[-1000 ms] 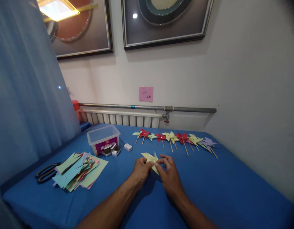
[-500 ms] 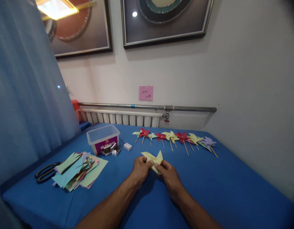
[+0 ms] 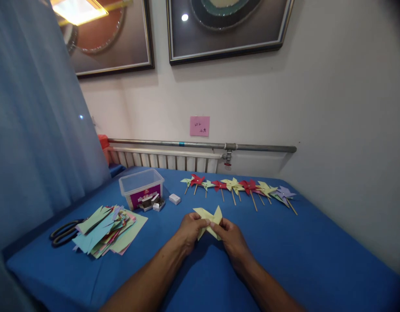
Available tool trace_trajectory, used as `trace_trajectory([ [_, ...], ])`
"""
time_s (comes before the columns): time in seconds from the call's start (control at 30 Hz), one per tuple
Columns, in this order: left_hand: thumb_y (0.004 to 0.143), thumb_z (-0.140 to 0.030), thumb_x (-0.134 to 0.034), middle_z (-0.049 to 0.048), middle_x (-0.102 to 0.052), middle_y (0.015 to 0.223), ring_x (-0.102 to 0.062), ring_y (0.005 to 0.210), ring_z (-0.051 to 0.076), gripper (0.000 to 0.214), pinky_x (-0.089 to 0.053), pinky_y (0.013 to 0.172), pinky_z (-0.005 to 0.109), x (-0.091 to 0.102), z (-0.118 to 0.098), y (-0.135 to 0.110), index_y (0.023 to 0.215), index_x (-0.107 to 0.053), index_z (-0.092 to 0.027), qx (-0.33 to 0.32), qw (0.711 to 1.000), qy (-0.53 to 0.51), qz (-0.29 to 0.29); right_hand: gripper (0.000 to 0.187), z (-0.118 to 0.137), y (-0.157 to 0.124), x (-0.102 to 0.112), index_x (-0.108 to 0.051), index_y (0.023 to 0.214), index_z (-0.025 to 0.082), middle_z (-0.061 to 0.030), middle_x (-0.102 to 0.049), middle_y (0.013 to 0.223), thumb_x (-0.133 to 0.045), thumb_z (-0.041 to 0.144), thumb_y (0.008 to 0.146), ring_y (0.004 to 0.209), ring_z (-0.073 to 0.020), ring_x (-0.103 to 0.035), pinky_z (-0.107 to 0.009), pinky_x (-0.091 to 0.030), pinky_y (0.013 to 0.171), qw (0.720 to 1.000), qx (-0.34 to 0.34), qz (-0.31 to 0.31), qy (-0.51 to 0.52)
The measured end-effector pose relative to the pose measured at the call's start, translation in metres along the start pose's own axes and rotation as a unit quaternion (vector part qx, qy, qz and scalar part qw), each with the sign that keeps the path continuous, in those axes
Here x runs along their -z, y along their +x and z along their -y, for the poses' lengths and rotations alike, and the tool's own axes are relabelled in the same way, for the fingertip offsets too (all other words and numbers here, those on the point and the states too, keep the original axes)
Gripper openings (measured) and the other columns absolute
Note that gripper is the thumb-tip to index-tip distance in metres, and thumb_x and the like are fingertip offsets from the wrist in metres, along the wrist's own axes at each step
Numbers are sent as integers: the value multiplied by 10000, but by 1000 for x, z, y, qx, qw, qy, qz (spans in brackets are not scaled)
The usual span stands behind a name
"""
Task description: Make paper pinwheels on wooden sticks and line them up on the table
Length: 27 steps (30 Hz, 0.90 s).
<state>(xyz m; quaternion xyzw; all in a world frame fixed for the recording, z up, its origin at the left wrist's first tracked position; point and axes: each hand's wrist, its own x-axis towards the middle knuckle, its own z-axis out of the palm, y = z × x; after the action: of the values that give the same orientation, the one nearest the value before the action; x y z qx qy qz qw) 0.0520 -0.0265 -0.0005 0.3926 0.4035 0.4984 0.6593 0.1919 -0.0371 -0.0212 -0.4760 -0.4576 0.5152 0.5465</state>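
One pale yellow paper pinwheel [image 3: 208, 215], pinched from both sides

You have the pinwheel between your hands, over the blue cloth [image 3: 317, 260]. Your left hand [image 3: 190, 227] pinches its left side, thumb laid flat towards the centre; your right hand [image 3: 231, 236] pinches the right side in the same way, and your thumb tips nearly meet at the middle. Fingers behind the paper are partly hidden.

Condition of the piece: four pointed blades visible, two rising above your thumbs and two hanging below. Colour is even and matt. Blade edges look straight, and the upper right point stands sharply upright. Your thumbs cover the centre, so its folds cannot be judged.

Beyond your right hand lies a row of pinwheels [image 3: 249, 186] on sticks, in red, yellow, green and lilac. Well left of your left hand are a stack of cut paper [image 3: 102, 232] and scissors [image 3: 62, 234].
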Motion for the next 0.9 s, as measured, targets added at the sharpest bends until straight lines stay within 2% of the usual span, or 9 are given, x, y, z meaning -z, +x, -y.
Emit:
trace_trajectory([
  [0.17,583,-306,-775,4,-618,581,-507,502,95,235,-357,514,223,-2,-2,-3,679,-657,-127,-28,998,53,6,495,3,-5,-3,-753,890,165,-39,-735,740,-872,550,604,659,-180,-615,-278,-448,608,999,-2,18,29],
  [0.33,636,-317,-778,-7,-589,573,-463,513,93,227,-317,518,229,-3,-5,-5,666,-646,-135,-35,993,114,24,540,-5,1,1,-759,928,166,-53,-746,718,-857,591,610,647,-210,-647,-291,-471,582,1000,-6,23,20],
  [0.43,646,-305,-776,-9,-567,541,-451,505,94,227,-307,515,236,-4,-7,-6,613,-617,-147,-14,989,146,6,550,-10,6,3,-760,919,163,-57,-751,706,-854,599,597,605,-215,-648,-295,-470,546,1000,-10,12,17],
  [0.5,645,-293,-775,-11,-561,531,-459,499,95,220,-320,517,236,-5,-7,-7,608,-612,-150,-1,990,140,-7,538,-11,6,3,-758,912,157,-59,-756,717,-852,591,608,591,-204,-644,-288,-470,536,1000,-9,3,20],
  [0.67,639,-301,-786,-12,-564,542,-462,485,87,234,-335,509,224,-5,-6,-7,634,-611,-146,-8,996,91,3,497,-6,-2,-1,-747,923,154,-34,-741,684,-835,562,653,576,-188,-634,-276,-466,530,999,9,-41,14],
  [0.9,603,-173,-752,-20,-604,564,-472,505,90,132,-352,518,213,-11,-9,-12,708,-692,-122,-22,991,131,-24,502,-6,-7,-8,-742,970,171,-59,-797,815,-843,549,654,731,-257,-727,-324,-544,648,997,6,-46,61],
])
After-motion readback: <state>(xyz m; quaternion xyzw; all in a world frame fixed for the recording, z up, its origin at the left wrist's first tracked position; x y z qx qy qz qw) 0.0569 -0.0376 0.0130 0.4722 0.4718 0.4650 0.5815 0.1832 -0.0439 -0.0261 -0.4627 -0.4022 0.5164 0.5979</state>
